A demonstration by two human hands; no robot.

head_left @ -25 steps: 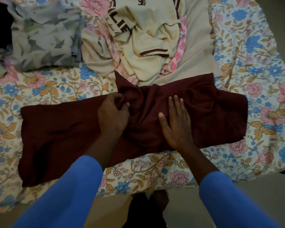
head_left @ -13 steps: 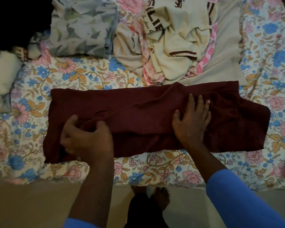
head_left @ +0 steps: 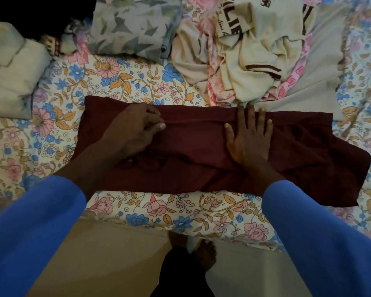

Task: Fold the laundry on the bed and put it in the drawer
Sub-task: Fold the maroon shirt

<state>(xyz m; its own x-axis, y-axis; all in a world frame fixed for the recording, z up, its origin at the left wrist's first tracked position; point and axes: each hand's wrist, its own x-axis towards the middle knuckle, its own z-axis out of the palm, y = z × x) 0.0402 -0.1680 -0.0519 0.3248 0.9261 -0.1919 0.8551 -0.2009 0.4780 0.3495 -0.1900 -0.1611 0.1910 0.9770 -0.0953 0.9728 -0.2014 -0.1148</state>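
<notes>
Maroon garment (head_left: 201, 151) lies as long band across near side of floral bedsheet (head_left: 137, 82), folded lengthwise, right end rumpled. Left hand (head_left: 135, 127): fingers curled, thumb and forefinger pinching raised crease near garment's far edge; half a second earlier it gripped near-left edge. Right hand (head_left: 247, 140): flat, fingers spread, pressing cloth right of centre, as before. Beyond far edge: cream shirt heap (head_left: 255, 50), grey patterned cloth (head_left: 133, 24); pale folded item (head_left: 9, 69) at far left. Blue sleeves (head_left: 30, 232) on both arms.
</notes>
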